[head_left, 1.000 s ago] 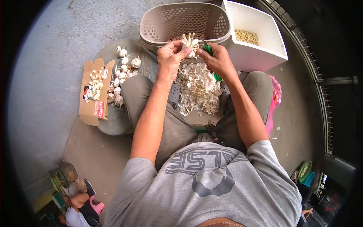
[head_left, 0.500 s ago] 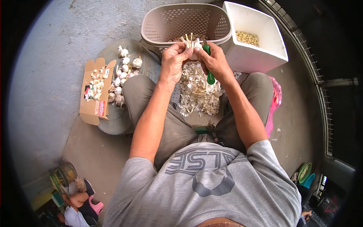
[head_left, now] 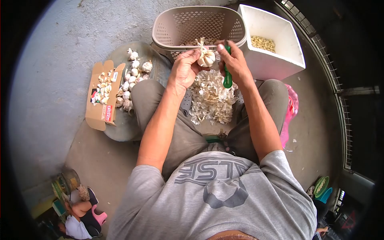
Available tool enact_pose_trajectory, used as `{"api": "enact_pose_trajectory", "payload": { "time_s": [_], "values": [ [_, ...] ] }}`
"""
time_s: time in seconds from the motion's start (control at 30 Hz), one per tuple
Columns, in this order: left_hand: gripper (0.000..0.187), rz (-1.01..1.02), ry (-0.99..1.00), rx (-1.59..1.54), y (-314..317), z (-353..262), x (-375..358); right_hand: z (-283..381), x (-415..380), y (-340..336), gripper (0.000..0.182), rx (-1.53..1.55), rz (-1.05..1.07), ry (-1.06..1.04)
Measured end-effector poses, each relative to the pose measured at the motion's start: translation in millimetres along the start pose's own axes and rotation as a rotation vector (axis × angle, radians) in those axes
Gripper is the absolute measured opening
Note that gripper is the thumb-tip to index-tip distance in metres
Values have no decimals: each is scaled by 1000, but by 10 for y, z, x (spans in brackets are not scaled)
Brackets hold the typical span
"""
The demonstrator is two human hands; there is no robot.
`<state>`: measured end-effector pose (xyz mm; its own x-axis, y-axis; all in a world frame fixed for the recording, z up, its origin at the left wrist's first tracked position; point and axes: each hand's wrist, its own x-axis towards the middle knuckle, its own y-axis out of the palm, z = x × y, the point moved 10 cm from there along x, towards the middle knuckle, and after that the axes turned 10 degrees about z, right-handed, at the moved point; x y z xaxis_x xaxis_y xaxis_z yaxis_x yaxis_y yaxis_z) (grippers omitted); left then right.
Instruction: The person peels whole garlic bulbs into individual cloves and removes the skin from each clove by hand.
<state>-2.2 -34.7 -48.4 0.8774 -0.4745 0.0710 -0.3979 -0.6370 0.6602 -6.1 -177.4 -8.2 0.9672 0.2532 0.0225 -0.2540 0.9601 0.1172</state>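
Note:
A garlic bulb with its stem upward is pinched in the fingers of my left hand, near the basket's front rim. Just right of the bulb, my right hand is wrapped round a green-handled tool, its handle pointing down; the tool's tip is mostly hidden by the fingers. Below both hands lies a heap of garlic skins on the floor between my legs. Behind them stands the latticed basket, with garlic pieces in its bottom.
A white foam box holding peeled cloves stands right of the basket. At left, garlic bulbs and a cardboard box with cloves rest on a round surface. A pink bag lies right. Another person is at lower left.
My right hand has moved right, away from the bulb, with the green tool still in it. The bulb now shows more fully in my left hand.

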Motion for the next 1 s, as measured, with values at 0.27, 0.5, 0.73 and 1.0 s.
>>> {"api": "enact_pose_trajectory", "payload": {
  "time_s": [0.27,0.5,0.73,1.0],
  "values": [
    [42,-101,108,199,123,-83,-28,25,11,200,13,112,8,-96],
    [35,-192,26,-55,-113,29,-108,47,-36,454,12,113,65,-73],
    [29,-386,139,-44,-284,-40,-160,-70,-34,531,18,-280,114,-54],
    [36,-338,23,101,-135,-58,-155,93,87,560,21,-311,338,94]
  ]
}}
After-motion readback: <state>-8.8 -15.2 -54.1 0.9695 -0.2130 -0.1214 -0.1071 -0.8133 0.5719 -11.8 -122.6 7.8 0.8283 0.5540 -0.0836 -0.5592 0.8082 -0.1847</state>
